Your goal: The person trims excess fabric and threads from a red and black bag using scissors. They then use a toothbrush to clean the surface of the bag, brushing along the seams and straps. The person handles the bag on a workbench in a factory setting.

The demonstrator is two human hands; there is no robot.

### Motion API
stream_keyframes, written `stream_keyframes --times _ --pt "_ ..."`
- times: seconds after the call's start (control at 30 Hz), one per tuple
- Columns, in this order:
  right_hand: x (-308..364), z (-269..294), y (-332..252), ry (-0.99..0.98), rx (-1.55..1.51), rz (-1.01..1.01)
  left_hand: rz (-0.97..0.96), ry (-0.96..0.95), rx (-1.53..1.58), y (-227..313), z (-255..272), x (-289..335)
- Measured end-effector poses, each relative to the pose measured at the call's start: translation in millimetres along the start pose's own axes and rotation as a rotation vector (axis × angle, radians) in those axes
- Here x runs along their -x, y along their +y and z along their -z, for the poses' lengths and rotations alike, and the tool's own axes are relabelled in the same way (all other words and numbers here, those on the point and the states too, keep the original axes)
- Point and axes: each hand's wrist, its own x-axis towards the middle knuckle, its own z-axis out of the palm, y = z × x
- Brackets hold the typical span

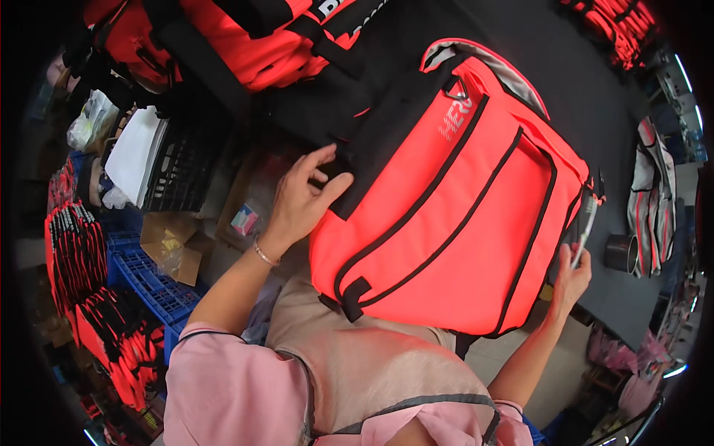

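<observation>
A bright red-orange backpack [446, 215] with black piping lies slanted in front of me, its lower end by my lap. A small metal carabiner [457, 91] hangs near its top, and a grey-lined flap [513, 70] stands up at the far end. My left hand [301, 193] is at the bag's black left side, thumb and forefinger apart; whether it touches the fabric is hard to tell. Beside the bag's right edge, my right hand [571, 279] grips a slim white stick-like tool [587, 229] with a brush-like upper end.
More red and black bags [245, 44] lie at the far left of the dark table [595, 111]. At right are a dark cup [621, 253] and grey striped fabric pieces [651, 201]. Blue crates [152, 286], a cardboard box [175, 249] and stacked red pieces [74, 249] stand left.
</observation>
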Motion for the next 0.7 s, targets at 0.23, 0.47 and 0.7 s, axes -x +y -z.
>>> stream_keyframes --times 0.23,0.47,0.7 --pt "-5 -19 -159 -0.223 -0.456 0.043 0.039 -0.13 0.311 -14 -16 -28" --pt "31 -128 -287 -0.633 -0.413 0.207 -0.269 0.137 -0.125 20 -53 -4" --pt "45 -150 -263 -0.664 -0.621 -0.029 -0.313 0.038 -0.13 28 -34 -7"
